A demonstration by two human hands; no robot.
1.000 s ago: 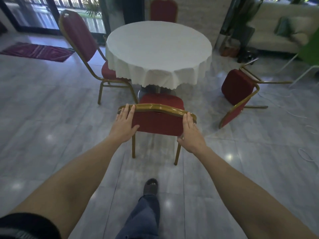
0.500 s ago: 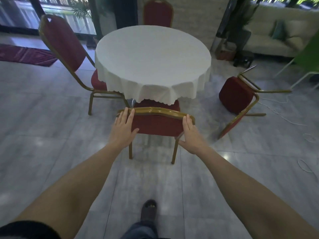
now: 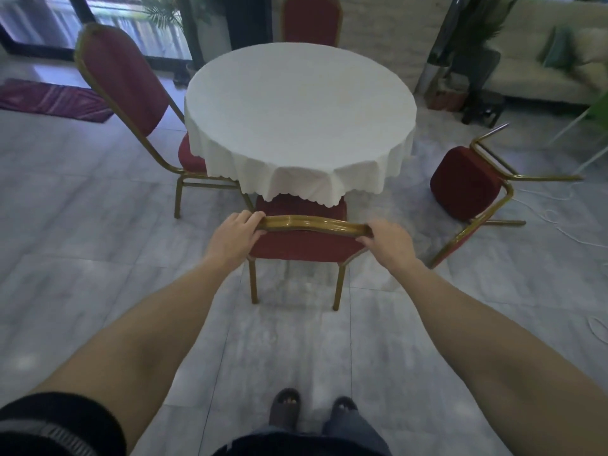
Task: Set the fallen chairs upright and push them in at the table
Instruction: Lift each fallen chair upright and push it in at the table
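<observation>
Fallen chair (image 3: 467,189): laid on its side on floor, R of desk (image 3: 299,106), well apart.
Near chair (image 3: 306,245): upright, seat partly tucked under tablecloth edge.
Hands: left hand (image 3: 235,240) & right hand (image 3: 388,241) curled round gold top rail ends.
Around: two upright chairs at desk, L (image 3: 128,90) & far side (image 3: 311,18).
Floor (image 3: 98,258): grey tiles; purple rug (image 3: 49,98) far L, sofa (image 3: 539,60) far R.

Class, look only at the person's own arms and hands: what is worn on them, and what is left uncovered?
Both forearms are bare down to the left hand and right hand, with no gloves, watch or rings showing. At the upper left arm sits a black sleeve with a grey stripe. No sleeve shows on the right arm.
</observation>
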